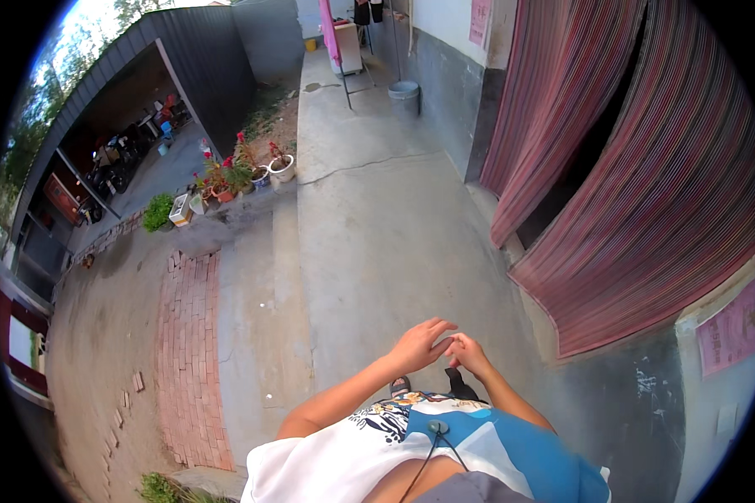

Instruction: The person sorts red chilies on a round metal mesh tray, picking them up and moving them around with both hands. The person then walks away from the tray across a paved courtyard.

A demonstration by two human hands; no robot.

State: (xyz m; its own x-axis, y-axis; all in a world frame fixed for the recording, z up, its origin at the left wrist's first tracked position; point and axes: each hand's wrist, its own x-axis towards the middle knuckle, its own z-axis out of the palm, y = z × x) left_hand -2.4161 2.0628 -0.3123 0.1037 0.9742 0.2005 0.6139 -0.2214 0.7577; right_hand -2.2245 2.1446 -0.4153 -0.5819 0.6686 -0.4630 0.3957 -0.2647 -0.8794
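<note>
My left hand (423, 346) is in front of my waist, its thumb spread from bent fingers. My right hand (469, 353) is close beside it with fingers curled, and the fingertips of both meet or overlap. I see no object held in either one; the inside of the right hand is hidden. Below them are a sandal (400, 385) on one foot and a dark piece of clothing or footwear (459, 383) I cannot make out. Under my feet is a concrete walkway (384, 251). A stone pendant (438, 427) on a black cord lies against my printed T-shirt (327, 465).
Striped door curtains (654, 207) hang over a doorway on the right. A metal bucket (404, 97) stands by the wall ahead. Potted red flowers (224, 182) and a foam box (180, 210) line the left edge, where steps (251, 314) descend to brick paving (192, 352).
</note>
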